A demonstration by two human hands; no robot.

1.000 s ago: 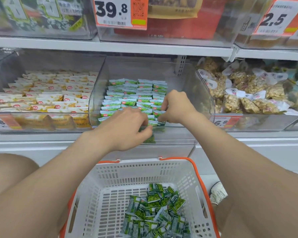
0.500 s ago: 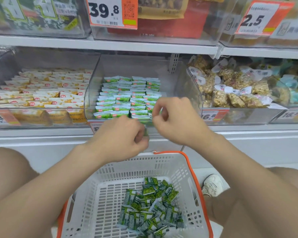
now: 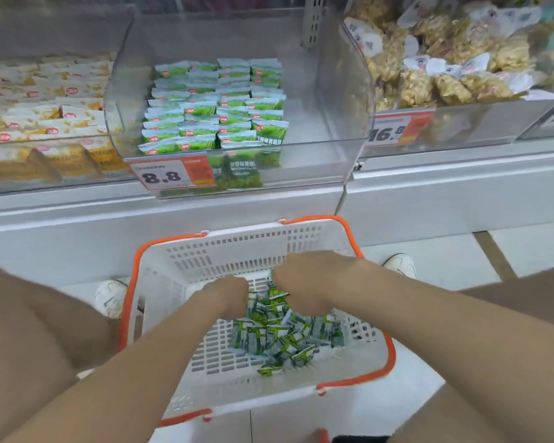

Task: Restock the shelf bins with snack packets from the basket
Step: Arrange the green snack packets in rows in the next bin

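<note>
Both hands have dropped from the front of the middle bin into the basket, and the view has tilted down with them. Loose green snack packets [image 3: 285, 334] lie heaped on the basket's floor, toward its right side, at lower centre of the frame. The left hand [image 3: 229, 290] is knuckles-up at the heap's upper left edge, fingers curled down into it. The right hand [image 3: 304, 282] sits just beside it on the heap's top edge, curled the same way. Both sets of fingertips are hidden, so it cannot be told whether either hand has hold of a packet.

The white basket [image 3: 237, 238], trimmed in orange, stands on the floor between two white shoes [image 3: 111, 297]. Above it, the clear middle bin [image 3: 333, 91] holds neat rows of stocked green packets [image 3: 215, 107], with an 8.8 price tag [image 3: 170, 175] on its front. At upper left is a bin of yellow-and-white packets [image 3: 45, 100]. At upper right is a bin of pale puffed snacks [image 3: 445, 75] with a 16.8 tag [image 3: 400, 129].
</note>
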